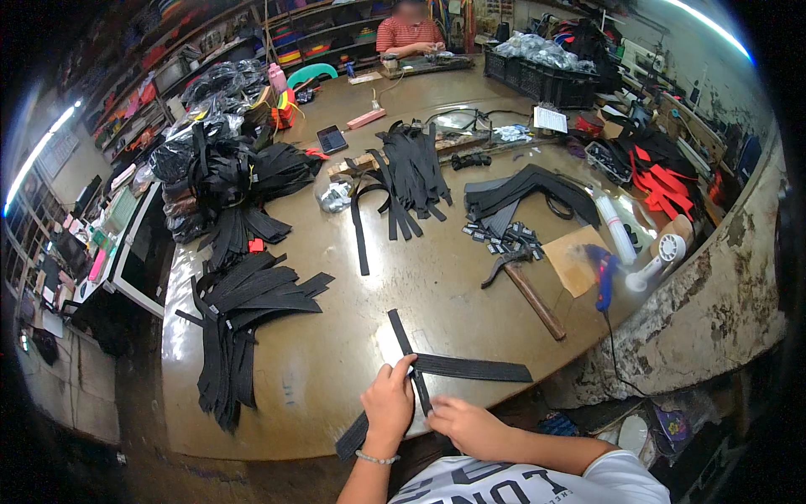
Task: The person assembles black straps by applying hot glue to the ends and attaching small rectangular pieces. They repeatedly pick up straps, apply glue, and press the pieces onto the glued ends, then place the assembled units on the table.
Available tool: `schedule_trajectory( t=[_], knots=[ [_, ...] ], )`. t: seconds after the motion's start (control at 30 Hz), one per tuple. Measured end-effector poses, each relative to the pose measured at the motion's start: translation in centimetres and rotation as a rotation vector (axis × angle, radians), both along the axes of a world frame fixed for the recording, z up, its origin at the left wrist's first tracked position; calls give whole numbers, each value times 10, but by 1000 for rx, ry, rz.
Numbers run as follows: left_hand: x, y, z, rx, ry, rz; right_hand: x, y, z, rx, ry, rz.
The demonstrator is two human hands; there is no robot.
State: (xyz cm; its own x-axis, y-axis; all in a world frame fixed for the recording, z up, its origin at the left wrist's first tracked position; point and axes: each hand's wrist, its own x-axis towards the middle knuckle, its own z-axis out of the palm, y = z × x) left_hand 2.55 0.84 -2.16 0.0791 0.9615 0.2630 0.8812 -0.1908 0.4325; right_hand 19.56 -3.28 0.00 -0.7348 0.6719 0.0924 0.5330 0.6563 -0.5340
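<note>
Near the front edge of the table, several black webbing straps (pixel 473 368) lie crossed under my hands. My left hand (pixel 389 401), with a beaded bracelet at the wrist, pinches the straps where they meet. One narrow strap (pixel 400 329) points away from me, while a wider one runs to the right. Another black strap end (pixel 352 435) shows beside my left wrist. My right hand (pixel 460 422) is slightly blurred, its fingers curled at the near part of the narrow strap.
Black strap bundles (pixel 227 353) cover the left side. A hammer (pixel 533 298) lies right of centre, near small black pieces (pixel 508 239). A blue heat tool (pixel 604 281) and a white handheld fan (pixel 659 262) stand at the right edge. Across the table sits a person (pixel 409 38) in red.
</note>
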Motion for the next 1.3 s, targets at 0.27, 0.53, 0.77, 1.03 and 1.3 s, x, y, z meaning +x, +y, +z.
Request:
schedule_trajectory(
  t=[0.27,0.53,0.77,1.03,1.3],
  knots=[
    [0,2,0,21,-163,26,194,55,-11,566,562,-1607],
    [-7,-16,17,42,-218,74,237,107,3,242,239,-1421],
    [-8,-7,8,-80,-75,11,106,85,62,-232,716,-786],
    [-8,-4,-1,2,-36,6,53,111,39,-136,238,-423],
    [-10,-5,-3,16,-25,-21,46,123,31,-48,104,-403]
  ],
)
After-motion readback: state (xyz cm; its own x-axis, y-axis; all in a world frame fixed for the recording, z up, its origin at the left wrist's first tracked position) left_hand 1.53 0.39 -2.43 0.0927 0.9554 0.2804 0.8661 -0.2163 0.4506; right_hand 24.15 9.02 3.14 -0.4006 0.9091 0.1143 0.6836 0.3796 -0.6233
